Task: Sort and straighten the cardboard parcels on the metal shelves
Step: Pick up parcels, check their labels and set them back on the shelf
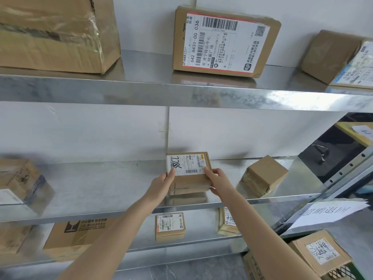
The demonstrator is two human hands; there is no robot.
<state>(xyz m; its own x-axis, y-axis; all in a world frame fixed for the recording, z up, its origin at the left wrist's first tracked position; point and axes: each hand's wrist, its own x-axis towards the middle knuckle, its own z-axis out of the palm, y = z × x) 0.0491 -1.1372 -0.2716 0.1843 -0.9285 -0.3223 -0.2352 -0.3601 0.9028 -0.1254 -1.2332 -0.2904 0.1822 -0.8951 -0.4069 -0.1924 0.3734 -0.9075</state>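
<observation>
Your left hand (163, 182) and right hand (217, 181) clasp the parcel (189, 179) from either side, with thumbs on its top face at the lower corners of the white label and fingers curled round its edges. The parcel is on the middle shelf (101, 188), about midway along, label facing you. A plain box (264, 176) lies skewed to its right, apart from it. On the top shelf (141, 81) a labelled carton (224, 41) stands against the wall
</observation>
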